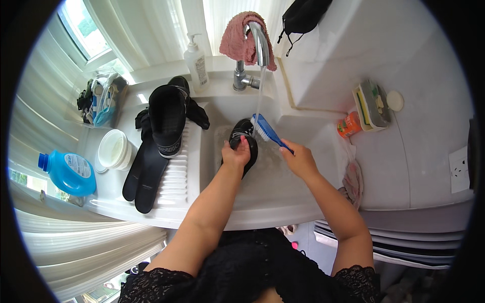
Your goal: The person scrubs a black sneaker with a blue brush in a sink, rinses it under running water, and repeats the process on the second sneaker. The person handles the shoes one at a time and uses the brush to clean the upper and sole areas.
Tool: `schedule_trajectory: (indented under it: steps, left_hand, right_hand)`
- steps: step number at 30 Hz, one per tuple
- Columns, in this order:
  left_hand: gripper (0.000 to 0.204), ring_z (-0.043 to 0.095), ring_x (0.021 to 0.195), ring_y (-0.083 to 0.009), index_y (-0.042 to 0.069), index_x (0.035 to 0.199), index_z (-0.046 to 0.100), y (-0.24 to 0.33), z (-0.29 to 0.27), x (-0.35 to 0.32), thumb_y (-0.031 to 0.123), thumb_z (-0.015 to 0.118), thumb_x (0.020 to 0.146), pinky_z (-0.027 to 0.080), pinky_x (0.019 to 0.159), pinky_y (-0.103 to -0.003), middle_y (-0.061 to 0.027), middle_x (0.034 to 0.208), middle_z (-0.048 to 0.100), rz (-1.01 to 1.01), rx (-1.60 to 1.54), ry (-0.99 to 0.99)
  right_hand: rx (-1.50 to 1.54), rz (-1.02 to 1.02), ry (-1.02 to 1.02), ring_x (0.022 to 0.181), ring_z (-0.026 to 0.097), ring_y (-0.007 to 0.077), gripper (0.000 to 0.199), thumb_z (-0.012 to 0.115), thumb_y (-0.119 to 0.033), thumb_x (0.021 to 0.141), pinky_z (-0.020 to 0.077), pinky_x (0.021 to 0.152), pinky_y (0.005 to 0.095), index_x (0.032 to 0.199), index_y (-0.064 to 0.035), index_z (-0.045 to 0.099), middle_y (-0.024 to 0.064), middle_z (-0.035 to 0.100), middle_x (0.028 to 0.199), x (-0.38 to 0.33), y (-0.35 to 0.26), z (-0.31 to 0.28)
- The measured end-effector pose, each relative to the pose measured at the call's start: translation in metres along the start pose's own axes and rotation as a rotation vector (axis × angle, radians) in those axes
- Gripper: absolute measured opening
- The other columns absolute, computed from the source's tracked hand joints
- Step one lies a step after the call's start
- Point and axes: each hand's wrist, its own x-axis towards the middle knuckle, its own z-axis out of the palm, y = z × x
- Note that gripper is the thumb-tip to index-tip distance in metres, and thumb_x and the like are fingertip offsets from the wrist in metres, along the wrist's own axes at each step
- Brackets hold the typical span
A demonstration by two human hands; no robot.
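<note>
In the white sink (313, 194), my left hand (235, 154) grips a black shoe (251, 156), its fingers partly hidden by the shoe. My right hand (301, 158) is closed around the handle of a blue scrub brush (274, 136). The white bristles sit close by the shoe's upper end; I cannot tell if they touch it. Water runs in a thin stream from the chrome faucet (261, 45) beside the brush head, and cloudy water lies in the basin. A second black shoe (166, 121) rests on the ribbed drainboard, with two black insoles (146, 184) in front.
Left of the drainboard stand a white tub (114, 149), a blue detergent bottle (71, 172) and a clear box (103, 98) of small items. A pump bottle (196, 64) stands behind. A pink cloth (237, 40) drapes the faucet. A sponge holder (373, 105) and orange container (348, 124) sit right.
</note>
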Motion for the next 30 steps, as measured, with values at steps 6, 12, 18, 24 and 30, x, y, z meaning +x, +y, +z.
schedule_trajectory:
  steps: [6,12,18,24,30]
  left_hand:
    - [0.032,0.058,0.096,-0.0263,0.003,0.112,0.052,0.017,0.017,-0.058,0.008,0.058,0.08,0.049,0.085,-0.039,-0.0093,0.107,0.056,0.068,1.678,-0.144]
    - [0.032,0.059,0.087,-0.0309,0.012,0.1,0.064,0.027,0.047,-0.041,0.012,0.067,0.068,0.045,0.085,-0.04,-0.0084,0.087,0.056,1.842,2.687,-1.095]
    - [0.024,0.063,0.087,-0.0326,0.012,0.093,0.067,0.011,0.071,-0.029,0.026,0.071,0.074,0.05,0.076,-0.043,-0.0106,0.087,0.066,1.027,3.122,-0.788]
    - [0.032,0.064,0.085,-0.0365,0.007,0.096,0.066,0.015,0.076,-0.008,0.033,0.072,0.076,0.05,0.074,-0.046,-0.0153,0.085,0.068,1.106,2.764,-0.282]
    - [0.035,0.063,0.089,-0.0381,0.006,0.099,0.065,0.026,0.063,-0.001,0.034,0.07,0.078,0.05,0.076,-0.046,-0.0183,0.09,0.067,1.095,2.551,-0.162]
  right_hand:
    - [0.058,-0.013,-0.002,0.077,0.064,0.0257,0.037,0.059,-0.027,0.089,0.0487,0.072,0.034,0.121,-0.009,0.061,0.0136,0.067,0.086,-0.019,0.026,-0.009]
    - [0.151,0.099,-0.123,0.067,0.059,0.017,0.036,0.06,-0.023,0.089,0.046,0.064,0.0298,0.12,-0.0053,0.061,0.0089,0.065,0.077,-0.038,0.053,-0.001]
    - [0.149,0.107,-0.119,0.067,0.06,0.0179,0.036,0.06,-0.021,0.088,0.0464,0.064,0.0302,0.12,-0.0047,0.061,0.0114,0.066,0.079,-0.053,0.044,-0.017]
    - [0.0,-0.119,-0.024,0.076,0.062,0.0275,0.04,0.055,-0.019,0.088,0.0478,0.069,0.0367,0.127,-0.0082,0.057,0.0158,0.064,0.088,-0.064,0.042,-0.029]
    - [-0.522,-0.132,-0.311,0.086,0.061,0.0355,0.039,0.053,-0.016,0.087,0.049,0.074,0.0443,0.126,-0.0146,0.057,0.018,0.062,0.09,-0.017,0.03,0.007]
